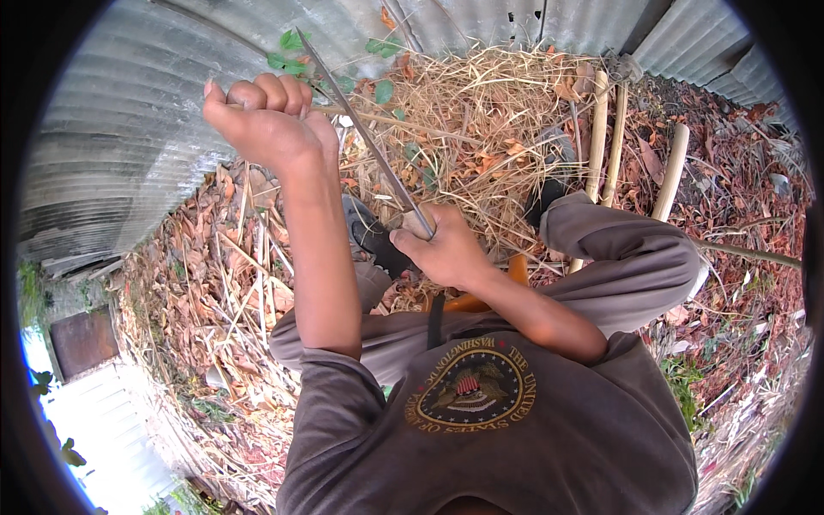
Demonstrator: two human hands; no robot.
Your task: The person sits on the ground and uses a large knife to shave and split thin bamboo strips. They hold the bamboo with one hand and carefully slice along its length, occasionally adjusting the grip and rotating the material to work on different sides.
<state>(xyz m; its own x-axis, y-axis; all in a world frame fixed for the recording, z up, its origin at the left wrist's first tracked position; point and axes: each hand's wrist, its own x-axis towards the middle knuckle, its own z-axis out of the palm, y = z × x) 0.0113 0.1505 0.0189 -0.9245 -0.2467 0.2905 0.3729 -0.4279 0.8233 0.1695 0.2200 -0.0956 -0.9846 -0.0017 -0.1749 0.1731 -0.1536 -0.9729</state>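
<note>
My left hand [273,122] is raised at the upper left, its fingers curled closed. From it a thin pale strip [412,126] appears to run to the right, over the straw. My right hand [448,249] is wrapped round the handle of a long knife [365,133], in front of my body. The narrow dark blade slants up and to the left, crossing over the strip close to my left hand. Whether blade and strip touch, I cannot tell. My right fingers hide most of the handle.
Dry straw and shavings [481,94] lie heaped between my feet. Several pale poles [671,172] lean or lie at the right. Corrugated metal sheets [137,129] close off the left and far sides. Brown leaves [202,257] cover the ground. Something orange [468,303] shows beneath me.
</note>
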